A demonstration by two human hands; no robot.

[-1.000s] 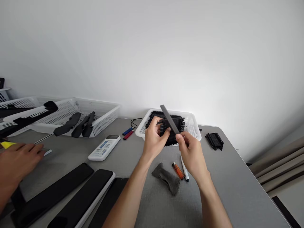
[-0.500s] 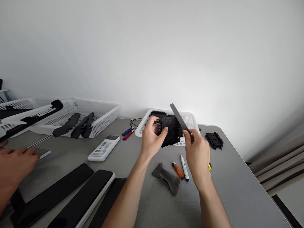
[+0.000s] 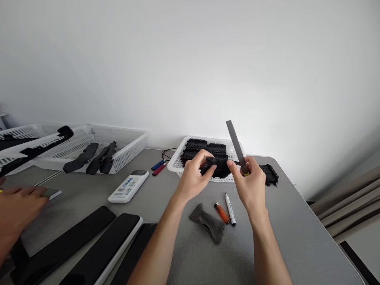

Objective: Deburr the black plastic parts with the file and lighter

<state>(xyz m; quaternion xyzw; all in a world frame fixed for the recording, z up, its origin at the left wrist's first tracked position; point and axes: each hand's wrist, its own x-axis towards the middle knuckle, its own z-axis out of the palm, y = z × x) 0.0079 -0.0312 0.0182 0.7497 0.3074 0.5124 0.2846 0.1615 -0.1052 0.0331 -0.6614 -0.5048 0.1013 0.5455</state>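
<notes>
My left hand [image 3: 195,174] grips the left end of a black plastic part [image 3: 221,166] with toothed edges, held in the air in front of a white basket [image 3: 175,168]. In my right hand [image 3: 249,182] is a flat grey file [image 3: 236,142], its blade pointing up and a bit of yellow handle showing. The right thumb and fingertips also touch the right end of the black part. Several similar black parts [image 3: 197,143] lie in the basket behind. Another toothed black part [image 3: 270,175] rests on the table to the right, partly hidden by my right hand.
On the grey table lie a grey cloth [image 3: 208,223], an orange lighter [image 3: 222,213], a white marker [image 3: 230,209], blue [image 3: 158,164] and red lighters [image 3: 159,169], and a white device [image 3: 129,187]. A co-worker's hand [image 3: 23,206] is at left, near baskets [image 3: 130,152] of black pieces.
The black part has been tipped so its edge faces me. My right hand has shifted slightly right, with the file now more upright and its blade away from the part.
</notes>
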